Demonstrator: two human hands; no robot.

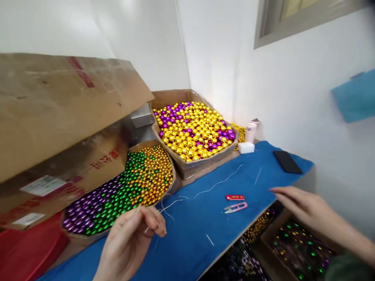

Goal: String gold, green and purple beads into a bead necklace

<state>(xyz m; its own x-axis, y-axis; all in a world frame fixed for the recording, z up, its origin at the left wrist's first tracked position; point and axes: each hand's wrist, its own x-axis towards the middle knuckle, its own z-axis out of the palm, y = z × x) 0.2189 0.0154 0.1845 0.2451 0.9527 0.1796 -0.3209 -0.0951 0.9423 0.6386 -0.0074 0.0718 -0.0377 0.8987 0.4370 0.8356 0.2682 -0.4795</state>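
Nearest on the blue cloth [199, 230] that covers the work board, the left hand [129, 242] sits at the cloth's near edge with its thumb and fingertips pressed together on a thin white thread [205, 191], which runs away from the pinch in a loose line across the middle of the cloth. Off the cloth's right edge, the right hand [301, 205] hovers flat with fingers stretched out and slightly apart, holding nothing that can be seen, its tips reaching toward the cloth's edge. Below that hand, beside the cloth, an open box of dark beads [299, 249] sits lower down. Near the cloth's centre lie pink thread snips [236, 207] and, just beyond them, a small red packet [234, 197]. Against the cloth's left edge stands a round tray of green, purple and gold beads [123, 187], close by the left hand. Farther along that edge sits a cardboard box of gold and purple beads [193, 130]. At the cloth's far end are a white block [246, 147], a pale cup [250, 132] and, toward the right corner, a black phone [287, 162]. Large cardboard flaps [58, 109] lean over the round tray on the left.
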